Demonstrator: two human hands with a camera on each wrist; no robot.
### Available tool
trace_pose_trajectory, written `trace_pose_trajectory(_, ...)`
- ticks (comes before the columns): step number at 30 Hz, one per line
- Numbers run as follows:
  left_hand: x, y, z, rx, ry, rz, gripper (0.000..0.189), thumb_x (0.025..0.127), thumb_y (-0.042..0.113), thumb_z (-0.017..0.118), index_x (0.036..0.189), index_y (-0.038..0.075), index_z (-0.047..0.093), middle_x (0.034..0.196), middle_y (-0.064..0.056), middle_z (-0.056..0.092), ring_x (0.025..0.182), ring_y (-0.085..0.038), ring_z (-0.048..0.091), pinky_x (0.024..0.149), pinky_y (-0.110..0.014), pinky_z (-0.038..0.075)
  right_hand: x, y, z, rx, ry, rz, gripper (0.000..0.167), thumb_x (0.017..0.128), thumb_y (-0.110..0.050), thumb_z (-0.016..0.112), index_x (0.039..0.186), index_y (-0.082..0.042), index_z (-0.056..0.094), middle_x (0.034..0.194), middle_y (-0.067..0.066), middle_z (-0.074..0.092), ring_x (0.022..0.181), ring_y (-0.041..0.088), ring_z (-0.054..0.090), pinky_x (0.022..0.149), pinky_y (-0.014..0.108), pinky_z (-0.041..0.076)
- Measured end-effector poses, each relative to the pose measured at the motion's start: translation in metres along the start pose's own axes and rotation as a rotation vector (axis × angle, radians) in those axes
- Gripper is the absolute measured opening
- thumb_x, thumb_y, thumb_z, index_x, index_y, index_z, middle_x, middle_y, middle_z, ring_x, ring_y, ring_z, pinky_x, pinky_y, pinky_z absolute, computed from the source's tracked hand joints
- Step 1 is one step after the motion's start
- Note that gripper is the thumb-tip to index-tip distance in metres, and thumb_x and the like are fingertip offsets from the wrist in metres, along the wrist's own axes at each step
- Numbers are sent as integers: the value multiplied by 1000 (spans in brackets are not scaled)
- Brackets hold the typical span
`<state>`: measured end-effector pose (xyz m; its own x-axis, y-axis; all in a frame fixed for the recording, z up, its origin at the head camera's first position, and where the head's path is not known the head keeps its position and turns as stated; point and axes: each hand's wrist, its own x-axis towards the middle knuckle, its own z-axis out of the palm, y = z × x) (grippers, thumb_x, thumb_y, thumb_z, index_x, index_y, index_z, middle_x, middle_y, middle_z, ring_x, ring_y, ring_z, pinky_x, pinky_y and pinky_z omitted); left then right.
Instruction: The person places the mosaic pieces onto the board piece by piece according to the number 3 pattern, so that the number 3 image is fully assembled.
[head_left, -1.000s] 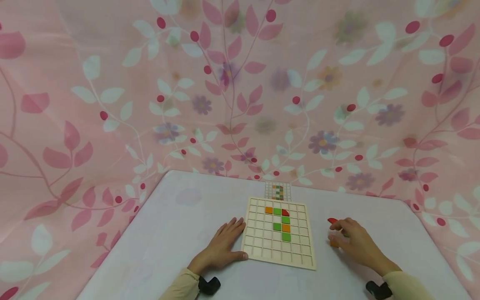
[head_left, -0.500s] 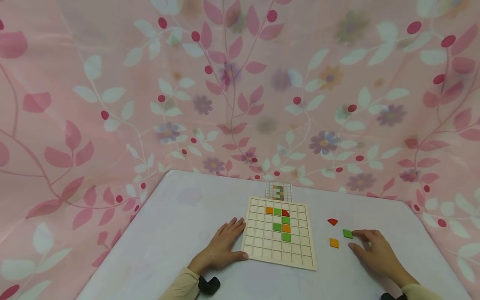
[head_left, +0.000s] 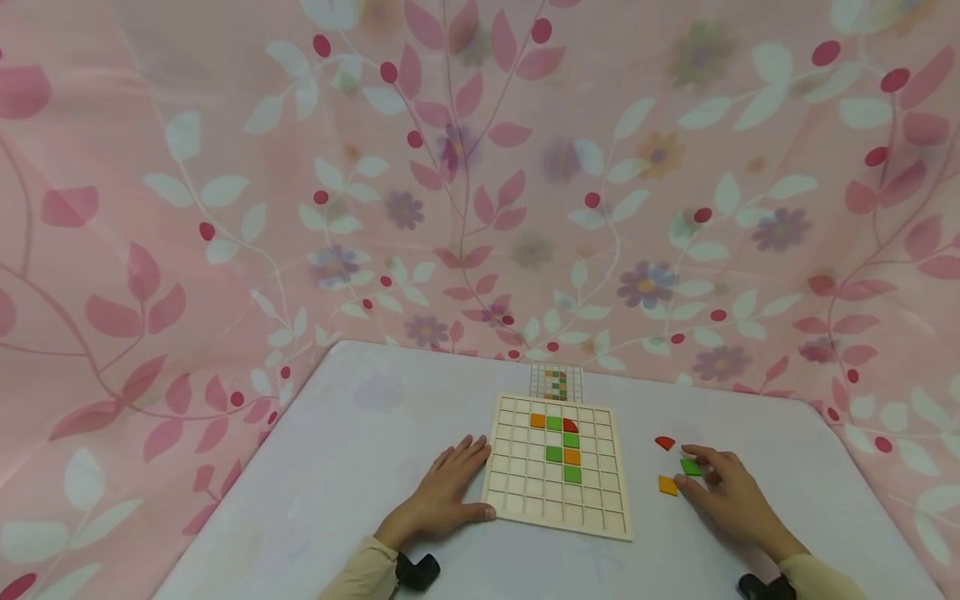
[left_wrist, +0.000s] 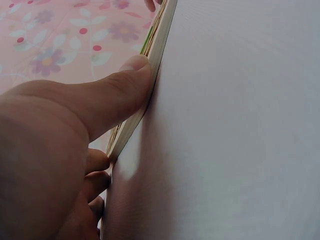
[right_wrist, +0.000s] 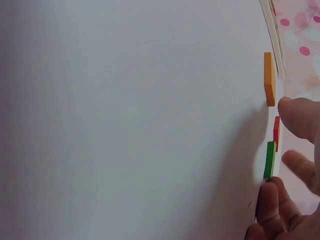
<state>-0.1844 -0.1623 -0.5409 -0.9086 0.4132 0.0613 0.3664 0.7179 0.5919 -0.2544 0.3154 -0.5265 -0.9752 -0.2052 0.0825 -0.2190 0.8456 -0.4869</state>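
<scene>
A wooden grid board lies on the table with orange and green square tiles and a red quarter-round tile set in its cells. My left hand lies spread along the board's left side, fingertips and thumb at its edge. In the left wrist view the thumb rests against the board's edge. To the right, my right hand hovers with thumb and forefinger parted around a loose green tile. The thumb tip is right at an orange tile. A red quarter-round tile lies just beyond.
Behind the board stands a small pattern card showing a grid with coloured cells. The white table ends at a pink floral cloth hanging at the back and sides.
My right hand first drew back to the right from over the loose tiles, uncovering them, then came left again over the green tile. My left hand and the board stayed put.
</scene>
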Motion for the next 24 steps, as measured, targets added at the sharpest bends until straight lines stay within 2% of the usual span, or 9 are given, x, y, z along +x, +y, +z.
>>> trace_pose_trajectory(3, 0, 0, 0, 2, 1, -4, 96, 93, 52, 77, 165, 4, 35, 175, -14, 29, 165, -38, 18, 131, -64, 16, 8, -5, 2, 1, -14, 41, 65, 98, -45, 75, 143, -2, 58, 118, 21, 63, 91, 23, 53, 70, 30, 44)
trace_pose_trajectory(6, -1, 0, 0, 1, 1, -7, 96, 93, 52, 77, 165, 4, 36, 174, -14, 30, 165, -38, 18, 131, -64, 16, 16, -8, 3, -7, -17, 65, 65, 100, -45, 72, 145, -2, 56, 120, 24, 63, 91, 25, 55, 70, 31, 45)
trace_pose_trajectory(10, -1, 1, 1, -2, 4, -9, 95, 92, 51, 77, 165, 5, 37, 174, -14, 31, 165, -38, 18, 131, -64, 16, 25, -8, 4, -18, -16, 47, 57, 101, -42, 72, 143, -6, 60, 119, 25, 67, 98, 33, 61, 75, 43, 54)
trace_pose_trajectory(14, -1, 1, 2, -9, 6, 1, 95, 93, 51, 77, 164, 4, 37, 174, -14, 31, 164, -39, 18, 131, -65, 16, 33, -7, 6, -19, -8, 37, 45, 100, -38, 73, 131, -6, 68, 114, 23, 71, 101, 37, 66, 80, 55, 57)
trace_pose_trajectory(18, -1, 2, 2, -11, -1, 2, 95, 93, 52, 77, 164, 4, 36, 174, -15, 30, 164, -39, 19, 130, -66, 16, 36, -7, 7, 9, -14, 89, 39, 98, -38, 75, 115, -3, 71, 102, 14, 74, 91, 28, 68, 75, 43, 56)
trace_pose_trajectory(21, -1, 4, 0, -6, 0, -9, 95, 92, 51, 78, 164, 3, 36, 174, -15, 30, 164, -39, 19, 131, -65, 16, 36, -9, 7, 34, -33, 135, 41, 97, -45, 75, 104, -5, 70, 93, 6, 72, 82, 20, 62, 70, 32, 48)
trace_pose_trajectory(24, -1, 4, -1, -5, 5, -17, 95, 92, 50, 78, 164, 3, 37, 174, -15, 30, 164, -39, 18, 131, -64, 16, 36, -11, 8, 30, -51, 152, 46, 96, -56, 73, 94, -10, 69, 85, 2, 68, 76, 17, 56, 66, 29, 42)
